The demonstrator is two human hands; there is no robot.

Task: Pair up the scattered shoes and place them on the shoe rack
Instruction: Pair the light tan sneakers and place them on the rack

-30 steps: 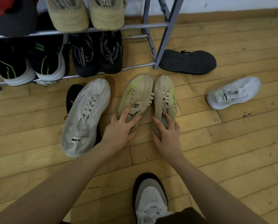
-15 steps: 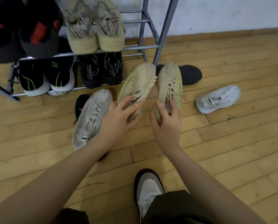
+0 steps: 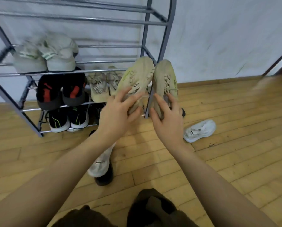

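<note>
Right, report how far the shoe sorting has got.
Done: several pairs sit on the grey metal shoe rack. In hand: left hand and right hand each grip one beige lime-trimmed sneaker. Left: a white sneaker and another white shoe on the floor.

The shoe rack [image 3: 81,72] stands on the floor [image 3: 235,145] against the wall [image 3: 218,38], at the left. One pair of shoes [image 3: 45,58] sits on a shelf at the rack's left end. A second pair [image 3: 61,92] sits on the shelf below, with a third pair [image 3: 102,86] to its right. A fourth pair [image 3: 68,119] sits on the bottom shelf. In front of the rack's right end, the left hand [image 3: 119,112] and the right hand [image 3: 168,118] each hold one shoe [image 3: 135,79] [image 3: 164,81] up off the floor, side by side. A lone shoe [image 3: 200,131] lies on the floor to the right of the hands. Another shoe [image 3: 99,164] lies on the floor under the left arm.
</note>
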